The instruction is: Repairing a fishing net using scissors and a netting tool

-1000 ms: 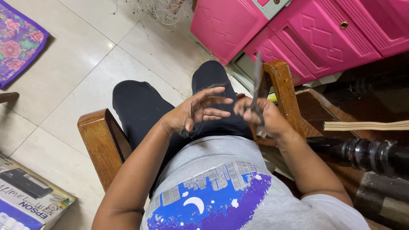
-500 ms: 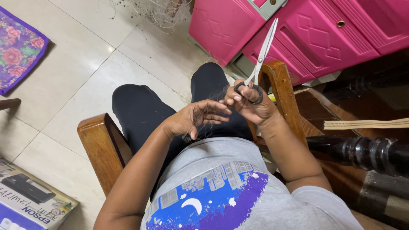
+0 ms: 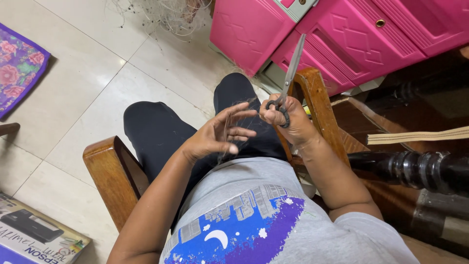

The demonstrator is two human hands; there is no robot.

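Observation:
I sit in a wooden armchair, looking down at my lap. My right hand (image 3: 286, 120) grips a pair of scissors (image 3: 290, 73) by the dark handles, the closed silver blades pointing up and away. My left hand (image 3: 217, 134) is spread open just to the left, fingers apart, with fine dark thread (image 3: 234, 122) strung loosely between its fingers and the right hand. Both hands hover above my black trousers (image 3: 161, 132).
Wooden armrests (image 3: 110, 171) stand on both sides of my lap. Pink plastic drawers (image 3: 342, 34) are ahead on the right, a tangle of thin netting (image 3: 161, 14) on the tiled floor ahead, a printer box (image 3: 34, 237) at lower left, a dark turned wooden post (image 3: 415, 168) at right.
My right hand has kept the scissors upright and shifted slightly left toward the left hand. The left hand's fingers have spread wider, with thread now visible between the hands.

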